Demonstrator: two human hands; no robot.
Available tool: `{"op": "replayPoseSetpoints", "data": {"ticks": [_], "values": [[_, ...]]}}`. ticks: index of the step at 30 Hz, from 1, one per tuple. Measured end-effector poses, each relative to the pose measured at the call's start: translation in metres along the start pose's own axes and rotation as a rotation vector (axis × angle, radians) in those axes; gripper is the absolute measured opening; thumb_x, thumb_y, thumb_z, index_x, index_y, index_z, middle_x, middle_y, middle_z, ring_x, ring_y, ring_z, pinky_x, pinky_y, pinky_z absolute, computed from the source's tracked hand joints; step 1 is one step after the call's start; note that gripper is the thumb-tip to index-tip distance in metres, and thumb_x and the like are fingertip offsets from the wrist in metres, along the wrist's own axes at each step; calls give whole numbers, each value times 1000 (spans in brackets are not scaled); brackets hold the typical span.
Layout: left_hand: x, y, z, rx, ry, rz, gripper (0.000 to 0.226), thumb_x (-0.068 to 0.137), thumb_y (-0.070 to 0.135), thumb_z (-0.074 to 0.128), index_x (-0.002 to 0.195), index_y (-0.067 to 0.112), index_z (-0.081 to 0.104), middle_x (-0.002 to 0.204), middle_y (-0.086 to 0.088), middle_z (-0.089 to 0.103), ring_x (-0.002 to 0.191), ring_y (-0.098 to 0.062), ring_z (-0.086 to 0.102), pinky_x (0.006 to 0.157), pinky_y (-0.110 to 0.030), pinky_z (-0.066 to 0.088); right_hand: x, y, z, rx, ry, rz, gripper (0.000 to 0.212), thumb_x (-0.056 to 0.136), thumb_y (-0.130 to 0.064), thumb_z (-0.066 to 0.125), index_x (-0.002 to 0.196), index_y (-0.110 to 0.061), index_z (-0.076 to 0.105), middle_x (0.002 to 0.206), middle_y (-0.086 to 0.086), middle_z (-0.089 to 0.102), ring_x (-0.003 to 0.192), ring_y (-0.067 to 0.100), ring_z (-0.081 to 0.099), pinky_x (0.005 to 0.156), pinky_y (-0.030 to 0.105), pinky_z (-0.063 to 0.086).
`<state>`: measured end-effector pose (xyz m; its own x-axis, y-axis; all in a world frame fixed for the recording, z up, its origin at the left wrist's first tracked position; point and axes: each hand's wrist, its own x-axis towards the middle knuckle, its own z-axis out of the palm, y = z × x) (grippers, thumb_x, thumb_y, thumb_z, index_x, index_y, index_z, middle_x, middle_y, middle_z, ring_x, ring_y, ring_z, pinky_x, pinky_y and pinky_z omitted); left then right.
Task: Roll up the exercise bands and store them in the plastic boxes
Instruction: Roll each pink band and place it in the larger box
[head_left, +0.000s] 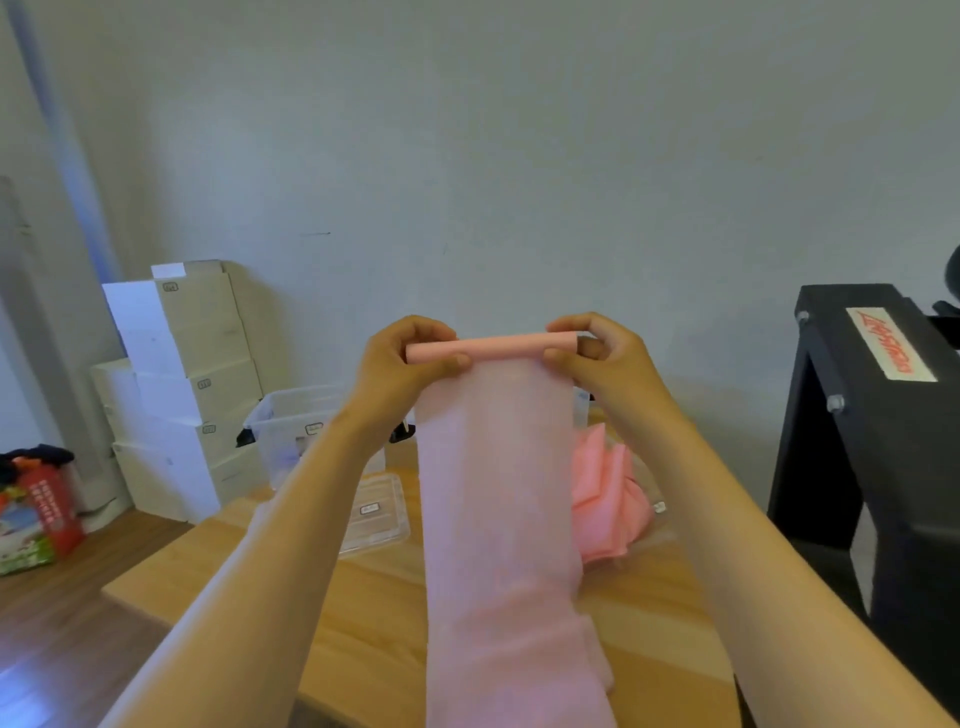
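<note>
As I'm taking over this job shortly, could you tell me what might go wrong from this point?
1. The roll is held in the air, pinched only at its ends by the left hand and right hand; a slipped pinch could let it unwind.
2. The long hanging tail is unsupported and may wind on crooked, so the roll could end up cone-shaped.

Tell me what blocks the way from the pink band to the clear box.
Nothing visible. The left hand and right hand hold the pink band aloft; the clear box behind stands open, its lid on the table.
</note>
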<state>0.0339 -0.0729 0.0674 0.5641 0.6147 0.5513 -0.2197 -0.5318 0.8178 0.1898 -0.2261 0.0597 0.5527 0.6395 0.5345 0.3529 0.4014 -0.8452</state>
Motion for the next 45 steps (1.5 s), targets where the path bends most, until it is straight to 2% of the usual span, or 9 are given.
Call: {"op": "replayPoseSetpoints", "data": {"ticks": [7,12,14,18,23,28,33,38,45], "values": [[-66,-95,23,-101,26,-264,21,81,-4,70,86,15,63,90,-1,62,72,-11,59,58,-14,47,-48,98,7,64,-47,271,20,84,2,65,92,-16,63,79,-1,69,71,6,63,68,20,51],[-94,-127,29,-139,-26,-363,13,77,23,79,81,29,68,97,17,68,86,-6,59,67,-22,42,-69,135,5,39,-42,355,21,82,5,66,90,-13,65,81,5,68,72,9,60,63,14,47],[-105,-137,29,-188,-7,-384,23,64,35,80,82,27,69,95,11,68,84,-8,59,68,-25,41,-77,142,2,39,-81,365,21,80,6,67,92,-12,66,81,4,68,70,7,60,60,12,45],[-120,-151,40,-349,40,-429,22,60,26,81,77,26,68,87,3,67,82,-14,57,69,-28,42,-78,145,-3,63,-139,377,25,76,7,69,93,-11,67,79,1,69,72,6,63,64,11,47],[-102,-143,48,-311,0,-360,19,66,18,77,74,32,68,94,9,69,87,-9,62,68,-27,48,-80,141,-4,134,-120,488,30,66,-20,83,93,-16,71,85,0,68,81,10,63,69,21,48],[-111,-146,43,-209,-39,-298,16,67,19,75,78,28,69,92,6,69,88,-11,61,75,-27,48,-84,145,-1,83,-89,544,28,65,-28,74,89,-15,72,80,-2,69,79,11,63,66,24,47],[-122,-148,36,-177,-17,-316,18,67,20,78,80,28,69,102,-9,69,104,-28,64,90,-46,50,-85,142,4,99,-105,567,28,57,-31,76,83,-20,76,81,-1,71,81,14,65,76,34,45],[-120,-151,36,-268,-26,-412,20,69,24,77,87,21,69,97,-5,68,89,-15,61,77,-30,48,-86,139,2,106,-98,532,24,55,-25,76,79,-23,75,78,-6,69,75,8,63,68,22,47],[-121,-156,42,-320,-62,-545,21,74,35,69,91,22,72,95,-2,66,88,-18,59,81,-35,45,-85,135,-4,119,-125,470,25,60,-4,73,82,-15,69,74,-5,69,71,5,64,62,13,50]]}}
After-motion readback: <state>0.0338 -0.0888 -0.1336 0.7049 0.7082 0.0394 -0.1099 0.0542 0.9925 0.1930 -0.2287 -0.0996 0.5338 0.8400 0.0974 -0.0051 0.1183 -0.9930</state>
